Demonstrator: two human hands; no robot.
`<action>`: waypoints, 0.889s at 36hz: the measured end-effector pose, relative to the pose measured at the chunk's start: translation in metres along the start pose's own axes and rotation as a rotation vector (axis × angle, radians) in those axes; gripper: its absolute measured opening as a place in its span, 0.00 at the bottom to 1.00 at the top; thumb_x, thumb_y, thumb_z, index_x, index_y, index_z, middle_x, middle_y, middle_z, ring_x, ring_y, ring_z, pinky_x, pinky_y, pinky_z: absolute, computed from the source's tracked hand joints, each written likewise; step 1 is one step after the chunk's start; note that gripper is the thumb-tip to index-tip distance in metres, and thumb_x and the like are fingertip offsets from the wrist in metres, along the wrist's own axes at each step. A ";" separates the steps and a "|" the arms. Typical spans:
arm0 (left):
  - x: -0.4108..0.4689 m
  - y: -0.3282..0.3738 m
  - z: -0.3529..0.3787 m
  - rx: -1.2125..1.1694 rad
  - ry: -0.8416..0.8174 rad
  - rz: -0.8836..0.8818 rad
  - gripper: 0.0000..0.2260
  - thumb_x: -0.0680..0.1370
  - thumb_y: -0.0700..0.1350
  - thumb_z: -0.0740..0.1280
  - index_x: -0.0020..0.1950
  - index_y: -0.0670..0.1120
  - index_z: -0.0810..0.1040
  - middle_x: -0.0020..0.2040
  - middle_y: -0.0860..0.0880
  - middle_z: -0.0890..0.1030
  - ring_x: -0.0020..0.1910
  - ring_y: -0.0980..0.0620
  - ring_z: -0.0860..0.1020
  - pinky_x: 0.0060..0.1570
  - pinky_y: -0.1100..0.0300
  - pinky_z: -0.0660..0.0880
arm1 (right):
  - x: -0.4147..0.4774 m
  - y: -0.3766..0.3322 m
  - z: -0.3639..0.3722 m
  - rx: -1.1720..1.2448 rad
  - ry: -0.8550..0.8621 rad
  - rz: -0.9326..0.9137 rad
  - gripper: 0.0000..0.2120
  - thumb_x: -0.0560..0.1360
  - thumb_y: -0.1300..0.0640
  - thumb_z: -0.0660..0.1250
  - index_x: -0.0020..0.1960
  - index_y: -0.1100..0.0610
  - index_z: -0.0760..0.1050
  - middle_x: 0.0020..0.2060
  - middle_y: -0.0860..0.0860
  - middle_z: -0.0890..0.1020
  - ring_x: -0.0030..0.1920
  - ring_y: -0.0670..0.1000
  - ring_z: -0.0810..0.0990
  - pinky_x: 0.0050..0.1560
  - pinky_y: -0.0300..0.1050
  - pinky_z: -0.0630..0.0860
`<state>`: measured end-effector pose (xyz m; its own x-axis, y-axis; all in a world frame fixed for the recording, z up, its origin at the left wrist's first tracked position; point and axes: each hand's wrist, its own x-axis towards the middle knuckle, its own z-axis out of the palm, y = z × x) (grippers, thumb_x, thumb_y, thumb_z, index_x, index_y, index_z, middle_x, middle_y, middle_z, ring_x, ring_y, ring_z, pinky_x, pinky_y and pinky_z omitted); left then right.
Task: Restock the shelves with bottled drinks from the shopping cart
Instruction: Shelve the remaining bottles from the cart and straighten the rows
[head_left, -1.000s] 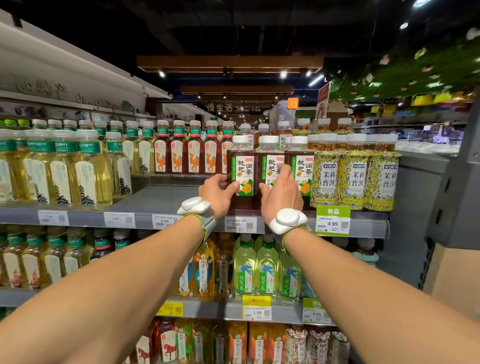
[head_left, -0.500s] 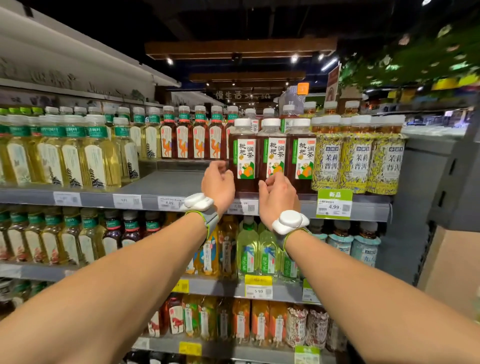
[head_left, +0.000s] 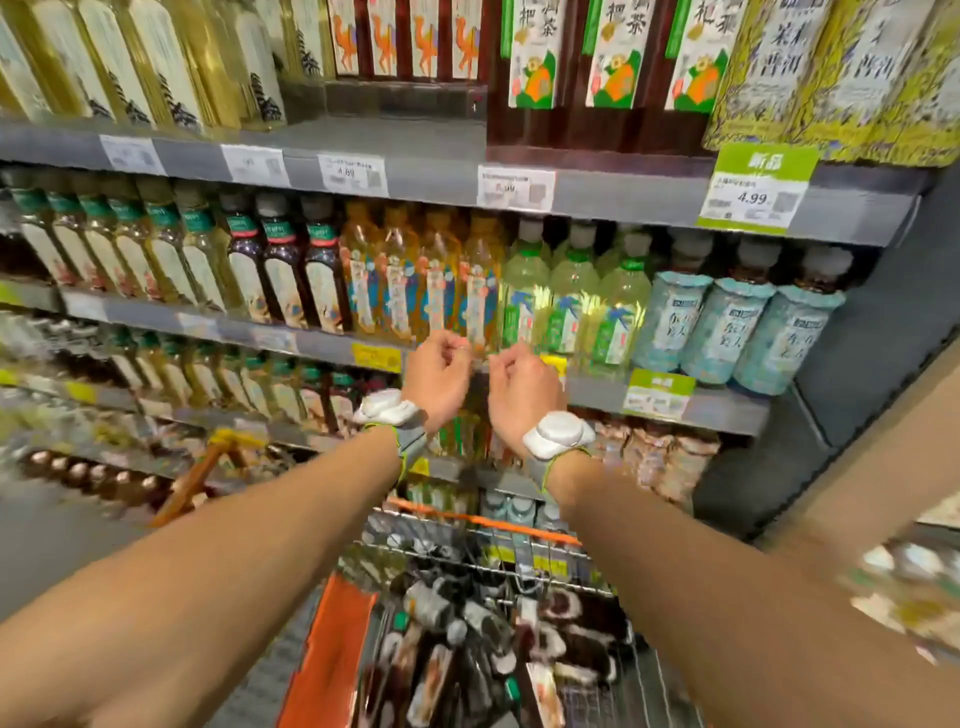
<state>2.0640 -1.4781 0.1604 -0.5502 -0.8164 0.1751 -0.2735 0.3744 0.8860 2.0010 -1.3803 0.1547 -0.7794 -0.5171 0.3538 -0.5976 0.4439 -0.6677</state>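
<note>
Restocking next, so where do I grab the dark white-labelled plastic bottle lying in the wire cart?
Probably round its body, from above: the dark white-labelled bottle lies on its side among others, and the wire cart's walls block sideways reach. Blur hides its cap.

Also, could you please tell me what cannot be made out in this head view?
Head view:
Bottles in the shopping cart: motion blur, labels unreadable.
Top-shelf dark bottles: caps cut off by the top edge.
Left hand and right hand: backs face the camera, so whether they hold anything is hidden.
Price tag: digits blurred.
</note>
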 end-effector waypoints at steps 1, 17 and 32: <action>-0.010 -0.015 0.004 0.013 0.017 -0.039 0.04 0.80 0.43 0.65 0.47 0.49 0.78 0.44 0.43 0.85 0.45 0.45 0.82 0.51 0.52 0.77 | -0.012 0.007 0.010 0.006 -0.050 0.017 0.11 0.82 0.51 0.60 0.49 0.56 0.76 0.45 0.58 0.84 0.50 0.63 0.80 0.42 0.52 0.70; -0.105 -0.206 -0.011 0.200 -0.090 -0.403 0.14 0.84 0.46 0.58 0.54 0.38 0.79 0.50 0.36 0.81 0.51 0.38 0.77 0.40 0.56 0.58 | -0.145 0.051 0.150 -0.092 -0.535 0.275 0.14 0.83 0.44 0.55 0.49 0.53 0.70 0.46 0.56 0.80 0.48 0.60 0.79 0.41 0.46 0.64; -0.182 -0.375 -0.013 0.215 -0.397 -0.656 0.21 0.84 0.53 0.56 0.59 0.36 0.77 0.54 0.35 0.81 0.54 0.37 0.78 0.47 0.55 0.66 | -0.276 0.084 0.250 -0.105 -0.707 0.613 0.14 0.84 0.48 0.57 0.49 0.58 0.72 0.37 0.54 0.77 0.37 0.56 0.75 0.32 0.47 0.66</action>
<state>2.2774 -1.4754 -0.1977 -0.4526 -0.6974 -0.5557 -0.7633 -0.0191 0.6458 2.2128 -1.3829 -0.1630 -0.6893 -0.4801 -0.5425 -0.1613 0.8318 -0.5311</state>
